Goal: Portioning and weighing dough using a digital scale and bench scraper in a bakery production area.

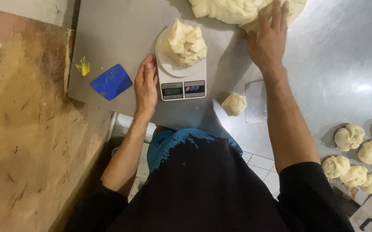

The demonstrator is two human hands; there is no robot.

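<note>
So the person is stood at a steel worktop, leaning over its near edge. Left hand lies flat on the metal, fingers together and straight, not gripping anything, just beside the left side of a small white kitchen scale, maybe just touching it, hard to tell. On the scale's round plate sits a lump of pale dough, all folds and ridges.

Right hand is stretched out to the far edge of the worktop, fingers spread wide and pressed onto the big mass of dough up there. It's resting on top of the dough, not closed around any of it.

A small dough piece sits near the front edge, just right of the scale, next to a flat metal scraper lying on the surface. Over by the left edge there's a blue plastic scraper and a little yellow scrap beside it.

Towards the right edge a bunch of portioned dough balls are lined up close together, some touching. Left of the steel top is a worn brown wooden surface
</note>
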